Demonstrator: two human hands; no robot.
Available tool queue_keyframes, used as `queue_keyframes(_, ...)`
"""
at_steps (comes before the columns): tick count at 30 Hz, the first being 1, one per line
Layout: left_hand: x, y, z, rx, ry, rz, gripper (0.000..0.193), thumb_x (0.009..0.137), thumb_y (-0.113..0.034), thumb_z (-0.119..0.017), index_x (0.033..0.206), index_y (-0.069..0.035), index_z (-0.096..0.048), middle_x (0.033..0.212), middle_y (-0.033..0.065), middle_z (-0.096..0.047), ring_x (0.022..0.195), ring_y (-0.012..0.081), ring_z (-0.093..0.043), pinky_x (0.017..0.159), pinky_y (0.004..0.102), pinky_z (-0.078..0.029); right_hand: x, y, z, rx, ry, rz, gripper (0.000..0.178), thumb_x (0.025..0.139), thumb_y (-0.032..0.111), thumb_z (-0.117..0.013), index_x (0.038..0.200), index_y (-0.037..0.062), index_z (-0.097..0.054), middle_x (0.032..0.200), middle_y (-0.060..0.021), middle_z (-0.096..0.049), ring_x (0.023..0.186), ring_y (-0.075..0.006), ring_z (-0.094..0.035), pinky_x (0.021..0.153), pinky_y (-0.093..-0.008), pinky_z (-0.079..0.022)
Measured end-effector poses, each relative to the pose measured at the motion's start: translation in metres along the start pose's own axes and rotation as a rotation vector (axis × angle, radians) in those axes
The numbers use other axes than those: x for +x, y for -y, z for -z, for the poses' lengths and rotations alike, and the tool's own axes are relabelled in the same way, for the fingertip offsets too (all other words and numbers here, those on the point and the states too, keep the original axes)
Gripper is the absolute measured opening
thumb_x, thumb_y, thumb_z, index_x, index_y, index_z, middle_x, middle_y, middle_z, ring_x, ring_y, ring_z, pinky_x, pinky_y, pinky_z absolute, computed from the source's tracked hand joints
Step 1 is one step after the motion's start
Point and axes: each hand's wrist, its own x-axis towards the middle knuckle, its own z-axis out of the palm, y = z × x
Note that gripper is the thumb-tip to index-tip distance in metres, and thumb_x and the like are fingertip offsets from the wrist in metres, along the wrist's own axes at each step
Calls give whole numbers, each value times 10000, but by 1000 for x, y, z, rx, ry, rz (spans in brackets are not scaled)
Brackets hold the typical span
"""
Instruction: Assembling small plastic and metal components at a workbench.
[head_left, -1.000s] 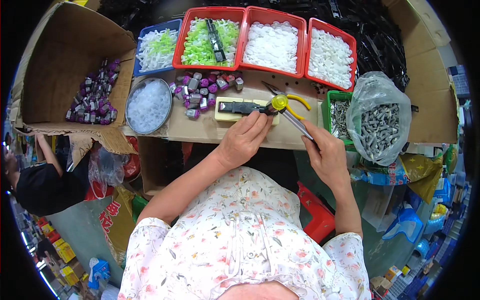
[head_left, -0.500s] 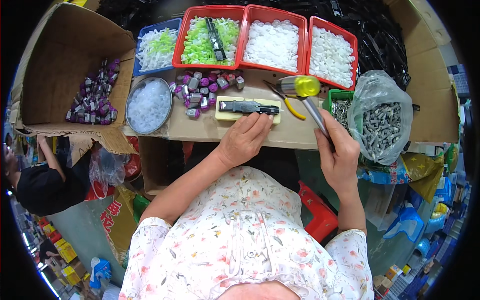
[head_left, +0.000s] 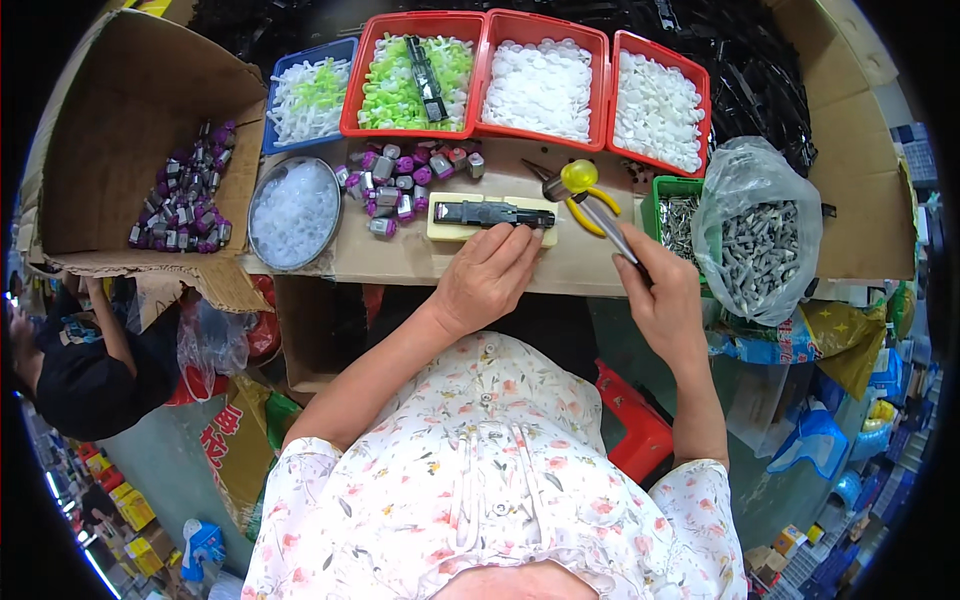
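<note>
Resting fingertips-down, the left hand point(head_left: 487, 278) presses on the near edge of a pale block point(head_left: 492, 222) that carries a black part point(head_left: 495, 213) along its top; the fingers are extended, not curled around anything. Just right of it, the right hand point(head_left: 662, 292) is clenched around the handle of a small hammer point(head_left: 592, 207), whose metal head, tipped with a yellow knob, hovers at the right end of the black part. Yellow-handled pliers point(head_left: 590, 203) lie on the desk point(head_left: 410, 258) under the hammer shaft.

Beyond the left hand sits a loose cluster of purple and grey pieces point(head_left: 405, 178), and farther off a row of trays: a blue tray point(head_left: 308, 100) with white and green bits, a red tray point(head_left: 412, 72) of green bits with a black part on top, and two more red trays point(head_left: 598, 85) of white bits. Left of the left hand stands a round dish point(head_left: 294, 211) of clear pieces, and past it a cardboard box point(head_left: 130, 150) holding more purple pieces.

Right of the right hand, a clear bag point(head_left: 760, 235) bulges with grey metal parts beside a green bin point(head_left: 676, 210)
</note>
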Motion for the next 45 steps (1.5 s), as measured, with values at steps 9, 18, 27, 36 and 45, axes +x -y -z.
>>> queue_keyframes(9,4,-1,6,-46,-52,37,386,758,-20,-751,1131,44,-673,1121,122,-616,1018,288,-577,891,369,-489,-11,-5,-1,20,-24,-17,300,912,38,-645,1207,-19,-636,845,-171,-658,663,-236,-615,623,-322,-476)
queue_keyframes(18,27,32,36,-84,160,241,353,795,-124,-755,1112,-3,-656,1119,134,-633,1104,336,-560,938,444,-439,-19,-14,-4,48,-50,-24,305,908,31,-651,1207,-23,-637,865,-163,-669,674,-219,-613,629,-316,-485)
queue_keyframes(27,25,42,35,-284,122,291,339,740,-87,-788,1047,1,-674,1029,119,-637,998,312,-589,876,418,-461,-13,-2,-13,67,-39,51,314,898,14,-641,1210,-16,-635,930,-202,-680,737,-306,-664,665,-347,-508)
queue_keyframes(36,24,46,34,-329,110,332,337,728,-97,-815,1028,16,-709,1013,128,-664,963,313,-613,843,391,-501,-1,19,1,70,-37,115,330,893,27,-650,1222,21,-624,871,-196,-657,719,-357,-653,629,-410,-503)
queue_keyframes(45,26,48,35,-339,120,347,348,721,-105,-824,1031,11,-717,1017,128,-669,973,312,-611,850,391,-504,-8,22,-2,-63,33,72,328,905,21,-634,1232,17,-609,938,-231,-665,767,-387,-655,661,-418,-515)
